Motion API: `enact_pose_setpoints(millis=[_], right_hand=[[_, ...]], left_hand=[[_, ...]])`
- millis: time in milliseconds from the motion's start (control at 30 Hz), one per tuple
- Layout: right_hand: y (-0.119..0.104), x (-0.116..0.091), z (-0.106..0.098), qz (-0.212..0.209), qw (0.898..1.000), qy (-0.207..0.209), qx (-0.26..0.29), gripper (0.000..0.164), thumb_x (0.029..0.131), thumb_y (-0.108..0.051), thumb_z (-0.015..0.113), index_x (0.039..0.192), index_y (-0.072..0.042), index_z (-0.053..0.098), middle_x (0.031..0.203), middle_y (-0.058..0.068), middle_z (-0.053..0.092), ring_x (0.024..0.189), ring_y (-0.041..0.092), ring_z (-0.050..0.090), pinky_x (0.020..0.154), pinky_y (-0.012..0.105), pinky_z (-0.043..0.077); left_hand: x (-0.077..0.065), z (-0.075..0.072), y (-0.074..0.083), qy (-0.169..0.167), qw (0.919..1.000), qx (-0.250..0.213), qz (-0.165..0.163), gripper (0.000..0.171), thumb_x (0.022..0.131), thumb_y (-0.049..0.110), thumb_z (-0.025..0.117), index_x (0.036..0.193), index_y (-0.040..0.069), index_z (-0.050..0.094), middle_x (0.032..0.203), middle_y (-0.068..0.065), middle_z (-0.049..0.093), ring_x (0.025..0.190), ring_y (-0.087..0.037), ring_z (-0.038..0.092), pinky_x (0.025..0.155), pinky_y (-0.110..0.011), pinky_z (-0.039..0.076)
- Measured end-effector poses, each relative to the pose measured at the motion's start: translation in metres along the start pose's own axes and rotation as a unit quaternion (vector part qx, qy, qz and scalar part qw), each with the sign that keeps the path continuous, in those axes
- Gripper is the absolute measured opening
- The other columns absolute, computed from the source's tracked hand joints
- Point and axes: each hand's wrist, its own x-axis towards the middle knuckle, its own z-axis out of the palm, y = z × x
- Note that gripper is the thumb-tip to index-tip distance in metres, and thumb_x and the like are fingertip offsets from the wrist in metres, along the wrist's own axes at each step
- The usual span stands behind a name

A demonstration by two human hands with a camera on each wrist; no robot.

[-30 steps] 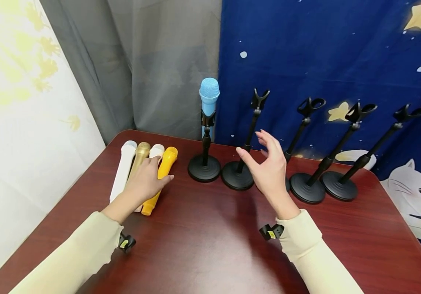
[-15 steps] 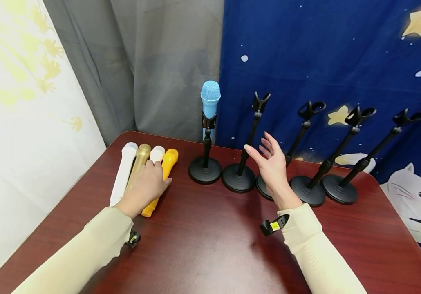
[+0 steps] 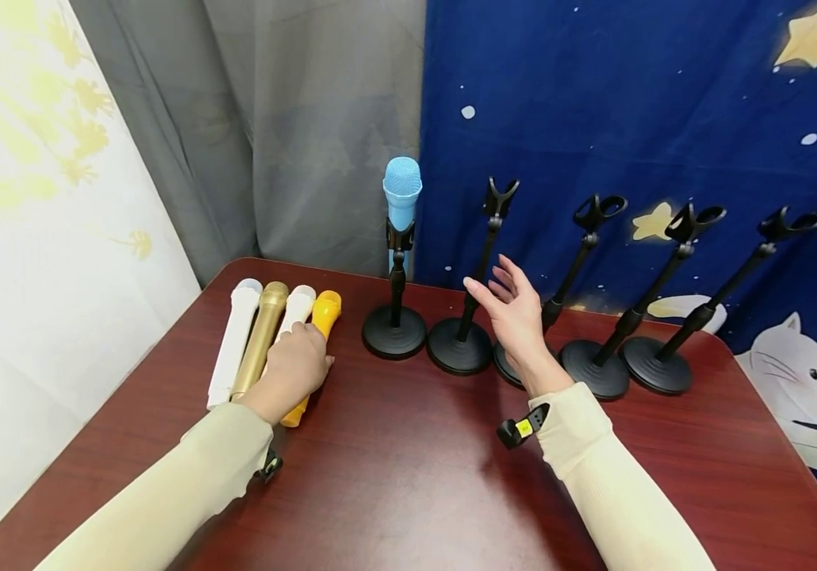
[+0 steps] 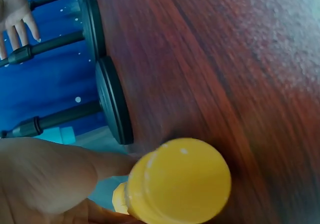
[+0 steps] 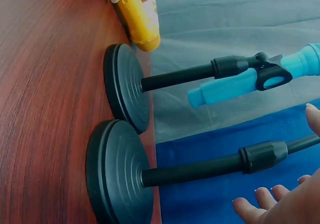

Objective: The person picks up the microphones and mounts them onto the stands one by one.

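Observation:
At the left of the head view my left hand (image 3: 297, 366) grips a yellow microphone (image 3: 326, 311) lying on the table. Its thumb and fingers show on the yellow body (image 5: 137, 19) in the right wrist view. The round yellow end (image 4: 187, 181) fills the lower part of the left wrist view. Beside it lie a white microphone (image 3: 299, 301), a gold microphone (image 3: 261, 337) and another white microphone (image 3: 235, 345). My right hand (image 3: 520, 321), fingers spread and slightly bent, hovers by the second black stand (image 3: 460, 349) and holds nothing; contact with its pole cannot be told.
A blue microphone (image 3: 402, 190) sits in the clip of the leftmost stand (image 3: 394, 333). More black stands with bare clips, including one with its base (image 3: 596, 371) further right, line the back of the brown table (image 3: 394, 476). Behind hang grey (image 3: 337, 143) and blue curtains (image 3: 558, 103).
My left hand has moved slightly right and closed round the yellow microphone, uncovering more of the gold one. My right hand has shifted only slightly beside the second stand.

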Motion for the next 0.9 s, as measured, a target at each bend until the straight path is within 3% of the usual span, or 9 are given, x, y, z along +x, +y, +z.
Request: enact_pose_setpoints(millis=[233,467,733,900], right_hand=[[0.001,0.003,0.002,0.012,1.000,-0.005,-0.015,0.075,0.091,-0.040,0.074,0.156,-0.025,0.039,0.157,0.007,0.046,0.143,0.025,0.048,0.117,0.044,0.042],[0.001,0.005,0.001,0.017,0.999,-0.016,-0.027,0.075,0.092,-0.037,0.075,0.156,-0.027,0.038,0.158,0.008,0.045,0.144,0.026,0.046,0.118,0.043,0.041],[-0.002,0.007,0.001,0.013,0.999,-0.027,-0.028,0.073,0.093,-0.035,0.074,0.156,-0.023,0.039,0.158,0.009,0.045,0.145,0.028,0.046,0.118,0.043,0.040],[-0.005,0.008,0.003,0.016,0.999,-0.031,-0.033,0.074,0.093,-0.034,0.074,0.156,-0.021,0.039,0.159,0.009,0.044,0.146,0.028,0.045,0.119,0.042,0.040]], left_hand=[[0.004,0.003,0.001,-0.014,0.9998,0.013,0.005,0.043,0.093,0.036,0.072,0.097,-0.006,0.063,0.083,-0.017,0.069,0.075,-0.033,0.072,0.061,-0.045,0.060],[0.007,0.003,0.002,-0.027,0.9995,0.007,0.011,0.039,0.093,0.037,0.071,0.083,0.001,0.065,0.075,-0.011,0.065,0.063,-0.027,0.066,0.053,-0.040,0.056],[0.006,-0.006,0.003,0.016,0.9995,-0.029,0.005,0.040,0.089,0.036,0.072,0.081,-0.001,0.060,0.074,-0.013,0.063,0.062,-0.031,0.065,0.053,-0.043,0.056],[0.005,-0.014,0.005,0.020,0.9985,-0.051,-0.005,0.041,0.090,0.037,0.067,0.087,-0.003,0.057,0.073,-0.014,0.063,0.061,-0.031,0.064,0.053,-0.043,0.055]])
